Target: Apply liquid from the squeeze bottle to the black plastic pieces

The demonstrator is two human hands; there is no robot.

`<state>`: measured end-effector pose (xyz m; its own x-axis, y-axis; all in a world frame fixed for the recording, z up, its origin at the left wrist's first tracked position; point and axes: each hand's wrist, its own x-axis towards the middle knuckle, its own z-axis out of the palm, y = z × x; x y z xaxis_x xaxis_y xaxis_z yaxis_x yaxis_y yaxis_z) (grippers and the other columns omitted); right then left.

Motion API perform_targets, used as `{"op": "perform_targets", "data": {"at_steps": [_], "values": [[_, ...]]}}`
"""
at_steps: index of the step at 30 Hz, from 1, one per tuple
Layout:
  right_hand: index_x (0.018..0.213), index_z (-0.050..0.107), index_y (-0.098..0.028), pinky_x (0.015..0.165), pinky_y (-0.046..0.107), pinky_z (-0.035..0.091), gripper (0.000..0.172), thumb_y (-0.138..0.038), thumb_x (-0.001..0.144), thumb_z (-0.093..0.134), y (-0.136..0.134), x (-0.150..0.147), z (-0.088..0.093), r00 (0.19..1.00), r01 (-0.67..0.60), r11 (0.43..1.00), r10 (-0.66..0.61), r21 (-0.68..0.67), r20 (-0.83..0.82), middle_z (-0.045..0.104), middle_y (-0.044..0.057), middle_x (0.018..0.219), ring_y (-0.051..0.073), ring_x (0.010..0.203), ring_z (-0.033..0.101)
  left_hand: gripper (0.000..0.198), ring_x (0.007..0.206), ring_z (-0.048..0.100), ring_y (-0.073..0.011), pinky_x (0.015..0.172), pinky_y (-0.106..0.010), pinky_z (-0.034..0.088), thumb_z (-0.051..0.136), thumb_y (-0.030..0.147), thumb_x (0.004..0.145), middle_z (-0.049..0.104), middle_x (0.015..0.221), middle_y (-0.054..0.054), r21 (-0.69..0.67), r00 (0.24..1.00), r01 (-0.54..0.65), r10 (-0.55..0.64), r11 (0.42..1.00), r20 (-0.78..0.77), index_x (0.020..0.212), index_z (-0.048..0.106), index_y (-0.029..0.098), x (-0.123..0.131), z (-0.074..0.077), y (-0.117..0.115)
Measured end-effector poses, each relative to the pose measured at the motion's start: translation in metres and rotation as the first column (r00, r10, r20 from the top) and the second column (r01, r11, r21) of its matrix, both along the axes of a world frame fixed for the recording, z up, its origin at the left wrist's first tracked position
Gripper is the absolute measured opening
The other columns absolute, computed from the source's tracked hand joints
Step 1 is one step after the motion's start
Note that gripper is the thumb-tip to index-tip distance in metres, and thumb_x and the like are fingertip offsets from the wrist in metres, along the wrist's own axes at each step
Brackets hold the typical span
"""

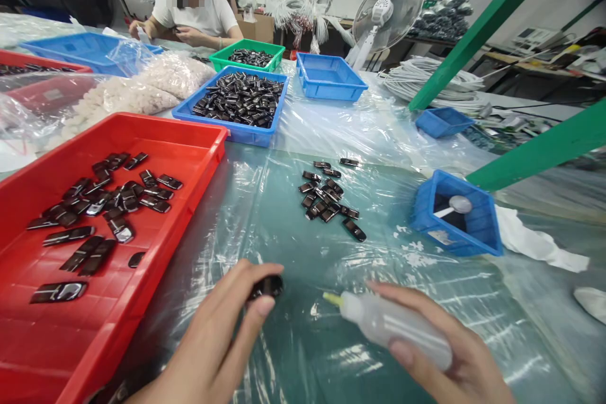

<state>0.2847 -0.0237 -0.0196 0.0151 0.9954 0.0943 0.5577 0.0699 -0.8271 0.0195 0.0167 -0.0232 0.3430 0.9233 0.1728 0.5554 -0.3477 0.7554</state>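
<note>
Between the thumb and fingers of my left hand is a small black plastic casing, held over the plastic-covered table. My right hand is wrapped around a translucent squeeze bottle. Its yellowish nozzle tip points left toward the casing, with a gap between them. Ahead of both hands lies a loose pile of similar black casings. More black casings are spread inside the red tray to the left of my left hand.
A blue tray heaped with black parts stands behind the red tray, with a green tray beyond. At right, a blue bin holds a white spoon-like tool. Green posts slant across the right. A co-worker sits opposite.
</note>
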Motion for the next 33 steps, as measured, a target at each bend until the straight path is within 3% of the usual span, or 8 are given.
{"op": "perform_targets", "data": {"at_steps": [5, 8, 10, 14, 18, 21, 28, 33], "values": [[0.115, 0.06, -0.028, 0.083, 0.028, 0.058, 0.027, -0.034, 0.088, 0.062, 0.024, -0.014, -0.015, 0.998, 0.056, 0.998, -0.056, 0.027, -0.012, 0.072, 0.006, 0.117, 0.02, 0.106, 0.069, 0.028, 0.096, 0.069, -0.0203, 0.074, -0.028, 0.058, 0.033, 0.039, 0.102, 0.071, 0.106, 0.0, -0.156, 0.969, -0.235, 0.244, 0.959, 0.042, 0.117, 0.054, 0.031, 0.004, 0.004, 0.002], [0.111, 0.056, -0.025, 0.08, 0.03, 0.059, 0.02, -0.03, 0.091, 0.058, 0.034, -0.027, -0.023, 0.997, 0.051, 0.991, -0.057, 0.121, 0.046, 0.071, 0.008, 0.114, 0.02, 0.103, 0.069, 0.029, 0.096, 0.069, -0.0203, 0.074, -0.029, 0.057, 0.033, 0.042, 0.101, 0.069, 0.105, -0.002, -0.198, 0.957, -0.263, 0.282, 0.944, 0.071, 0.119, 0.053, 0.03, 0.007, 0.004, -0.001], [0.12, 0.049, -0.025, 0.081, 0.033, 0.057, 0.03, -0.025, 0.091, 0.058, 0.031, -0.03, -0.026, 0.991, 0.085, 0.971, -0.105, 0.224, 0.079, 0.065, 0.01, 0.12, 0.021, 0.106, 0.065, 0.027, 0.096, 0.067, -0.0191, 0.079, -0.029, 0.055, 0.036, 0.043, 0.1, 0.068, 0.104, -0.002, -0.206, 0.955, -0.254, 0.279, 0.945, 0.101, 0.117, 0.053, 0.03, 0.007, 0.003, -0.002], [0.118, 0.048, -0.03, 0.081, 0.036, 0.051, 0.043, -0.011, 0.084, 0.064, 0.014, -0.038, -0.024, 0.971, -0.032, 0.859, -0.093, 0.511, 0.218, 0.058, 0.005, 0.104, 0.022, 0.1, 0.058, 0.026, 0.094, 0.064, -0.0177, 0.081, -0.028, 0.052, 0.036, 0.041, 0.1, 0.066, 0.103, -0.002, -0.177, 0.954, -0.188, 0.223, 0.966, 0.199, 0.115, 0.054, 0.029, 0.006, -0.003, -0.001], [0.114, 0.06, -0.023, 0.076, 0.037, 0.054, 0.034, -0.003, 0.088, 0.052, 0.018, -0.071, -0.023, 0.876, -0.362, 0.829, 0.147, 0.425, 0.46, 0.066, 0.01, 0.106, 0.024, 0.094, 0.064, 0.023, 0.111, 0.057, -0.0191, 0.09, -0.029, 0.047, 0.04, 0.032, 0.101, 0.062, 0.114, -0.002, -0.078, 0.951, -0.101, 0.119, 0.992, 0.287, 0.121, 0.05, 0.031, 0.008, -0.011, -0.002], [0.102, 0.064, -0.02, 0.072, 0.038, 0.055, 0.025, -0.006, 0.092, 0.045, 0.037, -0.098, -0.028, 0.835, -0.439, 0.821, 0.223, 0.365, 0.503, 0.068, 0.01, 0.099, 0.025, 0.088, 0.064, 0.026, 0.106, 0.057, -0.0186, 0.09, -0.029, 0.045, 0.041, 0.026, 0.1, 0.06, 0.108, -0.002, 0.033, 0.953, 0.011, -0.021, 0.999, 0.304, 0.124, 0.048, 0.032, 0.007, -0.014, -0.004], [0.081, 0.059, -0.021, 0.063, 0.034, 0.049, 0.025, -0.01, 0.094, 0.041, 0.052, -0.1, -0.029, 0.919, -0.312, 0.914, 0.221, 0.26, 0.327, 0.06, 0.004, 0.08, 0.021, 0.073, 0.056, 0.029, 0.098, 0.059, -0.019, 0.086, -0.029, 0.046, 0.04, 0.02, 0.1, 0.061, 0.107, -0.004, 0.189, 0.952, 0.144, -0.188, 0.971, 0.242, 0.127, 0.044, 0.029, 0.001, -0.011, -0.004], [0.08, 0.061, -0.022, 0.068, 0.034, 0.047, 0.019, -0.016, 0.093, 0.047, 0.043, -0.092, -0.003, 0.972, -0.233, 0.964, 0.234, 0.131, 0.006, 0.059, 0.003, 0.079, 0.02, 0.075, 0.056, 0.027, 0.096, 0.06, -0.0195, 0.084, -0.029, 0.047, 0.038, 0.023, 0.101, 0.062, 0.106, -0.006, 0.286, 0.95, 0.154, -0.221, 0.946, 0.219, 0.126, 0.045, 0.025, 0.0, -0.013, -0.004]]}}
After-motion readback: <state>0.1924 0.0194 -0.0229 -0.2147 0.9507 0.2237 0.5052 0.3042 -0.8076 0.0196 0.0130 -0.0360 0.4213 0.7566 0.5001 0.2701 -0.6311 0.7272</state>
